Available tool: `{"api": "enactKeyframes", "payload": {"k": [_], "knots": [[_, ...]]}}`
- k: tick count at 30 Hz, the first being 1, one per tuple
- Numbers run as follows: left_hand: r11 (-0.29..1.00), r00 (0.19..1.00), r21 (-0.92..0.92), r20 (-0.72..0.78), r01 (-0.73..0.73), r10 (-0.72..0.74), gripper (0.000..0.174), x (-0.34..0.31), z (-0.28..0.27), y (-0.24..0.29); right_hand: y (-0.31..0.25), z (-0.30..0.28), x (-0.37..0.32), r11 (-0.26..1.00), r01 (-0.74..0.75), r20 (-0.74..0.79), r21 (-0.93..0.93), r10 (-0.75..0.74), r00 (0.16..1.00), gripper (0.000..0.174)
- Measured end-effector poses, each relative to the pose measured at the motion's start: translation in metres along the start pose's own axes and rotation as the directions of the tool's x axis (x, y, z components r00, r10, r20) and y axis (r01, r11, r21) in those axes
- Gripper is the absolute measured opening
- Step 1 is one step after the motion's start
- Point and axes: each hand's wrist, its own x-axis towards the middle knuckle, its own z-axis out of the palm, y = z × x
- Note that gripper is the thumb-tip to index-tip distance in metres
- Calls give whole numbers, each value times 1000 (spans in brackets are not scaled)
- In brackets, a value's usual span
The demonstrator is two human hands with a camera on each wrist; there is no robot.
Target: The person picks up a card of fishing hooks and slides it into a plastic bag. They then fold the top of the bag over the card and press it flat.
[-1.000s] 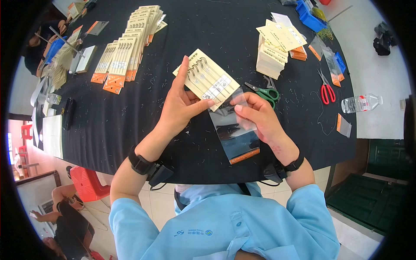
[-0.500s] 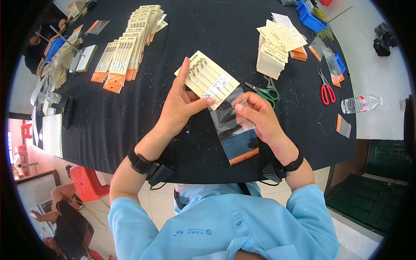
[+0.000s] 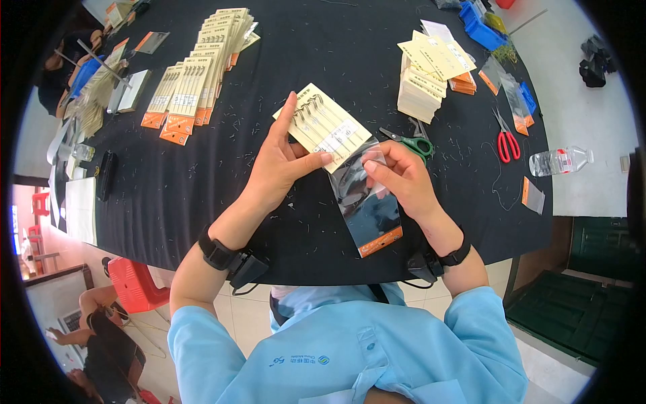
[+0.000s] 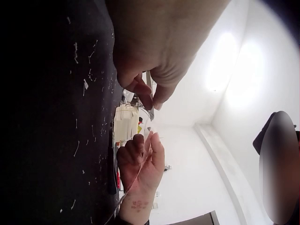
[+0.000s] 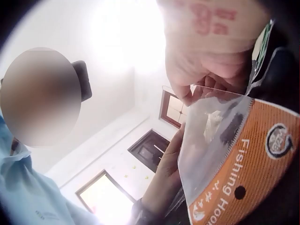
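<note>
In the head view my left hand (image 3: 272, 172) grips a cream card of fishing hooks (image 3: 323, 128) by its side, thumb across the lower corner and fingers behind. Several dark hooks with lines lie across the card, above a white label. My right hand (image 3: 404, 180) pinches a clear plastic bag (image 3: 360, 195) near its upper end, where it meets the card's lower corner. The bag's orange end, printed "Fishing Hook" (image 5: 234, 173) in the right wrist view, hangs toward the table's near edge. Green-handled scissors (image 3: 414, 147) lie just beyond the right hand.
Bagged hook cards (image 3: 195, 87) lie in overlapping rows at the far left. A stack of cream cards (image 3: 420, 91) stands at the far right. Red-handled scissors (image 3: 508, 145), a water bottle (image 3: 562, 161) and a small bag (image 3: 533, 196) lie right. Thread scraps litter the black cloth (image 3: 269, 236).
The card has shifted slightly down and right toward the bag, and its lower corner now overlaps the bag's upper end. Both hands keep their hold and have barely moved.
</note>
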Motion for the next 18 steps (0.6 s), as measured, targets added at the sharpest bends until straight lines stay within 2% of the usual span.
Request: {"api": "enactKeyframes", "payload": {"k": [6,14,18], "knots": [[1000,1000,-10,-3,15,-15,95,0,0,0,0,-1,0,1000,2,5,-2,-2,1000,18],[999,999,-3,-3,35,-35,94,-1,0,1,2,-2,-1,995,79,29,-57,-77,997,17],[999,999,-23,12,46,-46,93,-1,2,3,1,-1,0,995,61,7,-83,-60,998,16]]}}
